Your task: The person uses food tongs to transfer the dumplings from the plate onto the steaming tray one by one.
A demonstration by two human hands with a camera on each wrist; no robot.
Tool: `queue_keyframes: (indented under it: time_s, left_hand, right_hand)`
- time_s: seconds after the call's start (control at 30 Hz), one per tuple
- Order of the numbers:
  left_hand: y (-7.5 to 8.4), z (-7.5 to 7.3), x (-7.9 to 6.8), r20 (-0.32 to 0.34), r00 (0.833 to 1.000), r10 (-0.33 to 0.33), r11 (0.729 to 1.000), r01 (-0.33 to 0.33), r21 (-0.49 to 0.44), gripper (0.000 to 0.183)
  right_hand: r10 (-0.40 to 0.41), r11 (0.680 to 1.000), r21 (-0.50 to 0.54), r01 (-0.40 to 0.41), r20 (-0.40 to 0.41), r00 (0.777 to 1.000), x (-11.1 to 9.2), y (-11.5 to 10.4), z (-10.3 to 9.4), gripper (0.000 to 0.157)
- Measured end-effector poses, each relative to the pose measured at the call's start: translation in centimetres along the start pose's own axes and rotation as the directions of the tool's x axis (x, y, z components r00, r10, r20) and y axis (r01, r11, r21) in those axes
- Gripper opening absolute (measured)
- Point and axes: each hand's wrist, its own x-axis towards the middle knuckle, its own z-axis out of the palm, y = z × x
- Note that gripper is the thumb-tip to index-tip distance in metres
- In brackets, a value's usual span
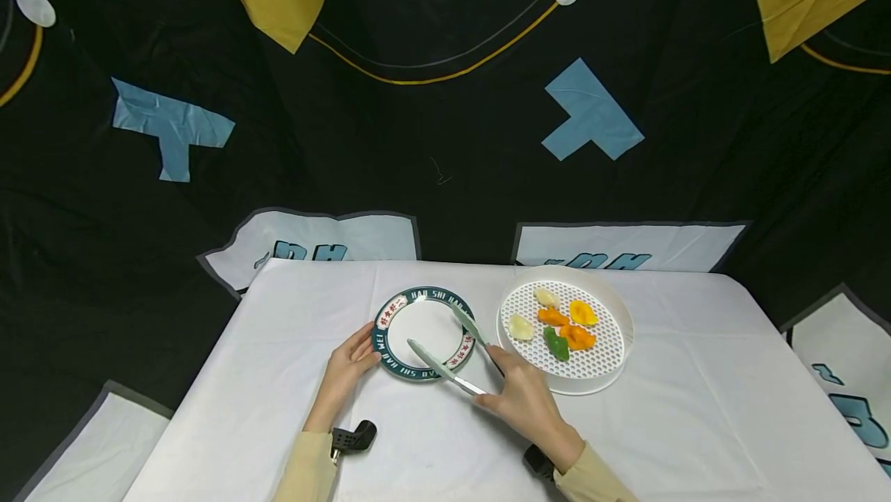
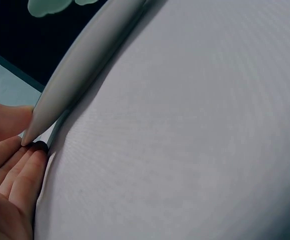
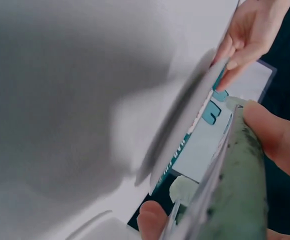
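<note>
My left hand grips the left rim of a round white plate with a dark green lettered border. In the left wrist view the thumb lies over the plate's edge and the fingers are beneath. The right wrist view shows the plate slightly off the cloth, its shadow below. Tongs with pale green tips are held in my right hand. Their two arms stand apart over the plate, with nothing between the tips. No food shows on the plate.
Right of the plate stands a round white tray with a perforated insert. On it lie a yellow piece, a green piece, orange pieces and pale pieces. A white cloth covers the table; a black curtain hangs behind.
</note>
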Motion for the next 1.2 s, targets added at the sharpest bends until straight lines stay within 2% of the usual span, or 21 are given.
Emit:
queue_keyframes:
  time_s: [0.4,0.87,1.03,1.2]
  left_hand:
    - [0.1,0.0,-0.1,0.001,1.000,-0.004,1.000,0.004,0.010,0.059]
    - [-0.3,0.0,0.1,0.000,1.000,0.010,0.999,-0.010,-0.032,0.060]
    - [-0.3,0.0,0.2,0.003,1.000,0.011,0.999,-0.010,-0.035,0.060]
    - [-0.2,-0.1,0.0,0.005,1.000,0.003,1.000,-0.003,-0.015,0.060]
  right_hand:
    - [-0.022,0.999,-0.038,0.021,-0.037,0.999,-0.5,0.0,1.4,0.085]
    - [0.019,0.995,-0.101,-0.015,0.042,0.999,-0.8,-0.3,1.6,0.095]
    - [0.018,0.996,-0.088,-0.012,0.060,0.998,-0.9,-0.2,1.5,0.093]
    - [0.046,0.999,-0.028,-0.043,0.098,0.994,-1.0,0.0,1.1,0.087]
